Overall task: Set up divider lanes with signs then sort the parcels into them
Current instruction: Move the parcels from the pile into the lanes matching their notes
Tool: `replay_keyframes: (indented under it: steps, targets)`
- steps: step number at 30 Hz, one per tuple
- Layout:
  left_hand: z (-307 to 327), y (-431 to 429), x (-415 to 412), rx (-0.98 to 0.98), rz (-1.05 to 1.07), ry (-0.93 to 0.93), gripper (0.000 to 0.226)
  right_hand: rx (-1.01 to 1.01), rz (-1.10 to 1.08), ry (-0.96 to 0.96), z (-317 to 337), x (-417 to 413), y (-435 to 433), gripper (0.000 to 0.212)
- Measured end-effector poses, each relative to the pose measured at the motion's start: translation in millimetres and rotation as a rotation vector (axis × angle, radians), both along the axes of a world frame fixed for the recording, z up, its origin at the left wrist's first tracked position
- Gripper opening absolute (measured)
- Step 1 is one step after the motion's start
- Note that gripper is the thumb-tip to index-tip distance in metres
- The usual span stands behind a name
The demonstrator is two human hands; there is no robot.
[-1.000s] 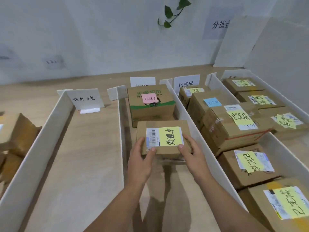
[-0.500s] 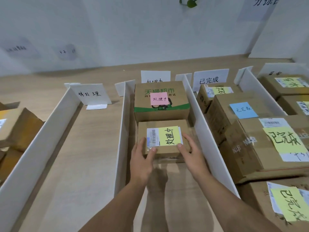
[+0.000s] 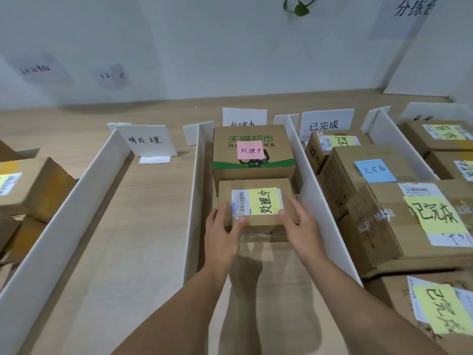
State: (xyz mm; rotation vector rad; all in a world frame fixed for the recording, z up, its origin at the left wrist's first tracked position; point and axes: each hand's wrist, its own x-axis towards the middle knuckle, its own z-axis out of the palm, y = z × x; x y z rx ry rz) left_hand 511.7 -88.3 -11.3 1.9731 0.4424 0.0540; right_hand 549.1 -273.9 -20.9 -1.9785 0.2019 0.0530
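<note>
A small cardboard parcel point(image 3: 256, 184) with a yellow note and a barcode label lies in the middle lane, right behind a bigger green-printed box point(image 3: 253, 167) with a pink note. My left hand point(image 3: 222, 231) holds the parcel's near left corner, thumb on top. My right hand point(image 3: 302, 226) holds its near right corner the same way. White dividers point(image 3: 193, 201) point(image 3: 317, 198) wall the lane. Standing signs: one point(image 3: 147, 140) heads the left lane, one point(image 3: 244, 116) sits behind the big box, one point(image 3: 326, 124) heads the right lane.
The right lanes hold several cardboard parcels point(image 3: 384, 226) with yellow and blue notes. More parcels point(image 3: 33, 188) lie at the far left outside a long white divider point(image 3: 64, 219). The left lane shows bare wooden floor point(image 3: 122, 226). A white wall stands behind.
The parcel has been pushed forward until it sits against the big green-printed box. Both hands stay on its near corners. The view has shifted left and closer.
</note>
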Motion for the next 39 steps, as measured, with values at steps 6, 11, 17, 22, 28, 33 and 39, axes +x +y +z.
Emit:
replay_keyframes:
  steps: [6,11,17,22,28,33,39]
  targets:
    - [43,31,-49,-0.006,-0.024,-0.194,0.064,0.053,-0.056,-0.183,45,-44,33,0.041]
    - [80,90,-133,0.007,0.044,-0.328,0.063,0.15,0.025,-0.302,79,-116,103,0.036]
    - [106,183,-246,0.083,0.191,-0.37,0.063,0.2,0.161,-0.33,101,-212,199,0.035]
    - [122,261,-332,0.077,0.302,-0.421,0.062,0.224,0.274,-0.331,115,-277,271,0.035]
    - [128,333,-407,0.056,0.424,-0.446,0.057,0.225,0.436,-0.316,127,-329,352,0.035]
    - [123,380,-449,0.026,0.553,-0.43,0.057,0.266,0.536,-0.287,132,-353,419,0.034]
    - [105,445,-464,0.058,0.618,-0.367,0.058,0.291,0.617,-0.213,121,-357,499,0.032]
